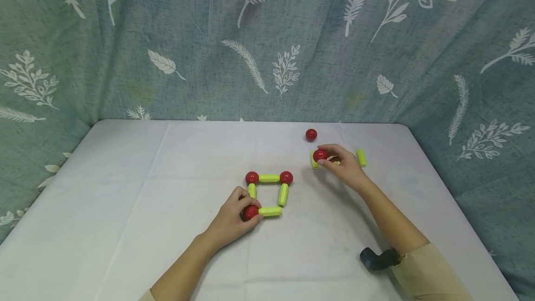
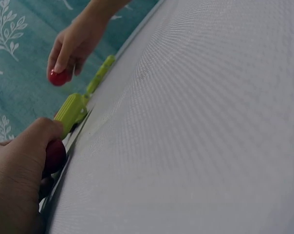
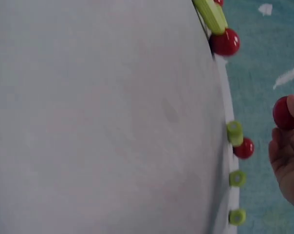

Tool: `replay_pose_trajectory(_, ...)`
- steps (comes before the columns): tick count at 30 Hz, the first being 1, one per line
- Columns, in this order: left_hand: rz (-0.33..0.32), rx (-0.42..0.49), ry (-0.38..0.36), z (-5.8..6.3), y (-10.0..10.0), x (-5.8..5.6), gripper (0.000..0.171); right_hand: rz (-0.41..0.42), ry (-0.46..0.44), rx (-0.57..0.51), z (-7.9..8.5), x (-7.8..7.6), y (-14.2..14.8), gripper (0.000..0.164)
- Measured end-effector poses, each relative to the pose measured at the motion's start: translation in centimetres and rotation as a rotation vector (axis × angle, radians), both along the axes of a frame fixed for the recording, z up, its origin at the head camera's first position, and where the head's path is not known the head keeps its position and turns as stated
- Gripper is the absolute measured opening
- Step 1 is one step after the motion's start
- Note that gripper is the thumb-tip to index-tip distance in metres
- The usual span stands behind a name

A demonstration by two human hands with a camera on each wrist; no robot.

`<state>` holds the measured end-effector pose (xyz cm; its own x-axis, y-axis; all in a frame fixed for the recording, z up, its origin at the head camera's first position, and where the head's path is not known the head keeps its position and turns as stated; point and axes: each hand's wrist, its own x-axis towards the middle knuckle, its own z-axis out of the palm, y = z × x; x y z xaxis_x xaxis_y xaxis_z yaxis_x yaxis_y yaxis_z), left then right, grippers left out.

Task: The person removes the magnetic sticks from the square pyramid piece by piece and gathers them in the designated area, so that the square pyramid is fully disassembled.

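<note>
Red balls and lime-green sticks form a four-sided outline on the table in the head view. My left hand point(image 1: 234, 215) holds the near-left red ball point(image 1: 251, 212) between thumb and fingers. From that ball a green stick point(image 1: 270, 211) runs right, its free end close to the lower end of the right-side stick point(image 1: 283, 195). Balls also sit at the far-left corner point(image 1: 252, 177) and far-right corner point(image 1: 286, 177). To the right, my right hand point(image 1: 344, 166) pinches another red ball point(image 1: 320, 154) above the table, also visible in the right wrist view point(image 3: 284, 113).
A loose red ball point(image 1: 311, 135) lies near the table's far edge. Loose green sticks lie around the right hand, one upright-pointing point(image 1: 361, 158) and one partly hidden point(image 1: 315, 160). A dark strap end point(image 1: 378, 260) juts from the right wrist. Patterned cloth point(image 1: 267, 59) hangs behind.
</note>
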<state>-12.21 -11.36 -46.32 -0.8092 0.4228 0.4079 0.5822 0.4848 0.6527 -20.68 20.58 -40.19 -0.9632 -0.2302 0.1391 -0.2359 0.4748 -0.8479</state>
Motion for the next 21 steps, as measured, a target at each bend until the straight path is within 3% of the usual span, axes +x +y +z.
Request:
replay_pose_trajectory(6,0.004,-0.012,0.013,-0.1,0.0,-0.1,0.02,-0.057,-0.007,0.107,0.7,-2.9,1.8,0.046)
replay_pose_trajectory(11,0.012,-0.002,0.02,-0.1,-0.1,0.0,0.02,-0.106,-0.095,0.116,0.9,-5.7,2.8,0.048)
replay_pose_trajectory(16,0.001,-0.002,-0.001,0.2,0.1,-0.1,0.02,-0.181,-0.207,0.108,0.4,-8.1,3.8,0.047)
replay_pose_trajectory(21,0.01,0.0,-0.011,0.1,0.1,0.0,0.019,-0.219,-0.254,0.128,-0.7,-9.7,3.9,0.045)
